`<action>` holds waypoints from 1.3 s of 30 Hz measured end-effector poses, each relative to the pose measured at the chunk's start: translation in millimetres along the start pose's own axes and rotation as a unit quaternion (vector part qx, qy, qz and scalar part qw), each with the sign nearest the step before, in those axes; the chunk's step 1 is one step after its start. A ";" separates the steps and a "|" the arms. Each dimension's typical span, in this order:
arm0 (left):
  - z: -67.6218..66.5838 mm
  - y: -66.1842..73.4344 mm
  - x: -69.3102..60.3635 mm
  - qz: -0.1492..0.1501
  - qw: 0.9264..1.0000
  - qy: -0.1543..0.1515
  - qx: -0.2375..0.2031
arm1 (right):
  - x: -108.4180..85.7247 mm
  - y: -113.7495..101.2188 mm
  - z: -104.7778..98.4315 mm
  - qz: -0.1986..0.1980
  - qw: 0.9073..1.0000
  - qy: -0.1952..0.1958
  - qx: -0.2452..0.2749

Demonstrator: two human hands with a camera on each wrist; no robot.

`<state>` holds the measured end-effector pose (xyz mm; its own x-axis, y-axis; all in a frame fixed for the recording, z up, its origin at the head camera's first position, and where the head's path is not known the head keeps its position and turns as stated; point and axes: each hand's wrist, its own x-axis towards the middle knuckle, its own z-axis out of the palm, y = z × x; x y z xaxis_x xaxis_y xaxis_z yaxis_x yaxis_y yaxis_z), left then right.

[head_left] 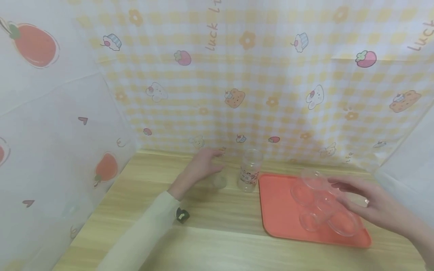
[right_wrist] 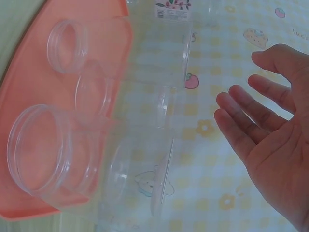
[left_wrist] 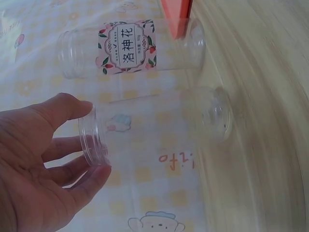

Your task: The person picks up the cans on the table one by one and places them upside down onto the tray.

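At the back of the table, my left hand (head_left: pixel 202 165) holds the rim of an unlabelled clear jar (left_wrist: pixel 159 121) between thumb and fingers; the jar stands upright. Beside it rises another clear jar (head_left: pixel 250 171), with a flowered label (left_wrist: pixel 128 47) bearing Chinese characters. Several clear jars (right_wrist: pixel 41 150) stand close together on a red tray (head_left: pixel 278 210), their threaded rims at the tray end in the right wrist view. My right hand (head_left: pixel 367 199) hovers by these jars, fingers loosely bent and apart from them, holding nothing.
A small dark green piece (head_left: pixel 182 215) with a pale mark lies on the wooden table (head_left: pixel 223 244), near the left sleeve (head_left: pixel 145 229). Behind the table hangs a yellow checked cloth (head_left: pixel 210 82) with cartoon prints. White cloth (head_left: pixel 61 150) hangs at the left.
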<state>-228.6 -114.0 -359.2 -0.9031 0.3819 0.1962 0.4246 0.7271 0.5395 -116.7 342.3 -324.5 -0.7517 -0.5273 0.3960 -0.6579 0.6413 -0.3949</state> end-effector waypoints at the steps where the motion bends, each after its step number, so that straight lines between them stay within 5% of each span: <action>1: -1.2 -0.9 -1.1 0.001 1.000 0.002 0.000 | 0.0 0.6 -0.1 -0.001 1.000 0.001 0.001; 24: -29.2 -17.5 -25.2 0.018 0.996 0.038 -0.074 | -6.5 2.2 0.1 -0.004 0.998 0.010 0.068; 39: -45.2 -25.6 -53.9 0.025 0.990 0.047 -0.134 | -3.6 -1.1 6.9 -0.004 0.988 0.016 0.153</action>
<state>-193.7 -178.9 -346.6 -0.8886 0.3496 0.2968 0.4484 0.5266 0.7222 -113.6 339.6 -331.2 -0.7473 -0.5112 0.4245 -0.6511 0.4360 -0.6213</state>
